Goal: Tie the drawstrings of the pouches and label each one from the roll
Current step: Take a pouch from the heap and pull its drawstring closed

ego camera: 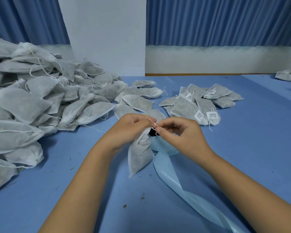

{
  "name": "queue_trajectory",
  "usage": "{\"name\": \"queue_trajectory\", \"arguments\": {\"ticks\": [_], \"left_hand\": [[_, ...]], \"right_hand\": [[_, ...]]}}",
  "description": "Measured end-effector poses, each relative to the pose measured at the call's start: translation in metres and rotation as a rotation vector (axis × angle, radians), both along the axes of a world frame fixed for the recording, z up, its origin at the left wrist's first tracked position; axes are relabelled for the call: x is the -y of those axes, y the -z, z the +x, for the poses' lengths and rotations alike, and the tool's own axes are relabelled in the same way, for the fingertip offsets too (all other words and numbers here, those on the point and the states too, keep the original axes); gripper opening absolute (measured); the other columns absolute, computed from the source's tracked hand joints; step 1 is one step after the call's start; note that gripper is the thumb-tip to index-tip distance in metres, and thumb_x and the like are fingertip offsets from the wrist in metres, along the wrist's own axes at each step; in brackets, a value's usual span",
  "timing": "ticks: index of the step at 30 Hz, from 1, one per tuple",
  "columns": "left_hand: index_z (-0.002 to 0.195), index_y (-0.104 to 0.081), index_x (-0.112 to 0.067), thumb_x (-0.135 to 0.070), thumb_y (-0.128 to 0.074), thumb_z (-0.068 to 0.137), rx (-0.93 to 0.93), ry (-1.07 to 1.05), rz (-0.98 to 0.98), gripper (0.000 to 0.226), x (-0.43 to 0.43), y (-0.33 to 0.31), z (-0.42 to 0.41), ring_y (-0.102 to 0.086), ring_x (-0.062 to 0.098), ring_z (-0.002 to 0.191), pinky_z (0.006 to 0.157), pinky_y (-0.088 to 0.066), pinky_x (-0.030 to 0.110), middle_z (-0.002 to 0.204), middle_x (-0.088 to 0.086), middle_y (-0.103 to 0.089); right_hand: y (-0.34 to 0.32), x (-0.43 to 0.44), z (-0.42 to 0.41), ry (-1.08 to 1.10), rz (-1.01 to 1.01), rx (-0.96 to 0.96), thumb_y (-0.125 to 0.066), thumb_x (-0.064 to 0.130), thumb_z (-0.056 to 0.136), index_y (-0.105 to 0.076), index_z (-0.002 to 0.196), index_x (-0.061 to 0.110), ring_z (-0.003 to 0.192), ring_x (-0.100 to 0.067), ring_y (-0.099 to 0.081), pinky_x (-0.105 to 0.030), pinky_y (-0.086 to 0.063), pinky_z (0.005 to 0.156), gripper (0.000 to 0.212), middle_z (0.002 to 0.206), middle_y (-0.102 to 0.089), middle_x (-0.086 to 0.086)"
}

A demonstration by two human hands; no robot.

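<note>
Pouch [139, 155] gripped at its neck by left hand [129, 127] fingers [142, 121]; right hand [185, 137] fingers pinch its drawstring [155, 125], roll [165, 147] just behind

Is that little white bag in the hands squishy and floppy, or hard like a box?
Probably squishy and floppy: the bag sags below the left hand, which grips its bunched neck while the right hand pinches the string. Likely light, since its cloth looks thin, with loose filling showing through. It shouldn't roll; the bags in the pile lie slumped.
</note>
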State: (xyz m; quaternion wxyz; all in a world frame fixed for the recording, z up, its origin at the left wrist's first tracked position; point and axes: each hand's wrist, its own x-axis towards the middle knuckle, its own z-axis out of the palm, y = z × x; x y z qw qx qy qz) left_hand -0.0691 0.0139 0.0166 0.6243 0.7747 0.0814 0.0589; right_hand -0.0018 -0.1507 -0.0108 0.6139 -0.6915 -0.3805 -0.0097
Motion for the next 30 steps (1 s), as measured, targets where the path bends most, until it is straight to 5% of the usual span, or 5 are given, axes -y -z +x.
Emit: {"name": "queue_trajectory", "arguments": {"ticks": [6, 12, 15, 20, 30], "left_hand": [[0.091, -0.075, -0.021, -0.029, -0.070, 0.089, 0.009, 0.015, 0.078, 0.010, -0.002, 0.001, 0.000, -0.066, -0.001, 0.095, 0.078, -0.047, 0.011, 0.101, -0.014, -0.074], [0.087, -0.078, -0.026, -0.030, -0.083, 0.076, 0.045, 0.057, 0.255, 0.014, 0.002, 0.005, 0.000, -0.064, -0.004, 0.083, 0.073, -0.045, 0.007, 0.090, -0.013, -0.074], [0.084, -0.080, -0.022, -0.029, -0.077, 0.084, 0.074, 0.058, 0.240, 0.007, 0.001, 0.005, 0.000, -0.066, -0.005, 0.083, 0.074, -0.045, 0.006, 0.086, -0.012, -0.076], [0.087, -0.079, -0.018, -0.023, -0.069, 0.091, 0.101, 0.098, 0.231, 0.012, -0.001, 0.004, -0.001, -0.069, 0.004, 0.093, 0.085, -0.049, 0.012, 0.092, -0.009, -0.077], [0.076, -0.078, -0.020, -0.013, -0.072, 0.088, 0.189, 0.078, 0.291, 0.015, 0.003, 0.004, -0.002, -0.066, 0.000, 0.085, 0.081, -0.047, 0.009, 0.091, -0.004, -0.074]], "right_hand": [[-0.002, 0.000, 0.001, 0.033, 0.006, -0.055, -0.074, 0.010, 0.083, -0.075, 0.081, 0.015, 0.074, -0.020, -0.068, -0.029, -0.054, 0.072, 0.006, 0.079, -0.074, 0.000], [-0.007, -0.001, -0.001, -0.009, 0.073, -0.135, -0.068, 0.001, 0.085, -0.070, 0.080, 0.010, 0.071, -0.006, -0.065, -0.018, -0.050, 0.070, 0.010, 0.074, -0.071, 0.004], [-0.009, 0.000, 0.002, 0.025, 0.083, -0.193, -0.066, 0.004, 0.087, -0.068, 0.079, 0.013, 0.075, -0.007, -0.061, -0.030, -0.053, 0.076, 0.013, 0.075, -0.068, 0.009], [-0.010, 0.002, 0.009, 0.050, 0.141, -0.424, -0.061, 0.009, 0.088, -0.067, 0.073, 0.017, 0.073, -0.006, -0.062, -0.020, -0.051, 0.064, 0.018, 0.071, -0.068, 0.006], [-0.012, 0.002, 0.015, 0.072, 0.210, -0.763, -0.059, 0.009, 0.089, -0.065, 0.074, 0.010, 0.063, -0.009, -0.059, -0.020, -0.049, 0.056, 0.016, 0.064, -0.065, 0.002]]}}
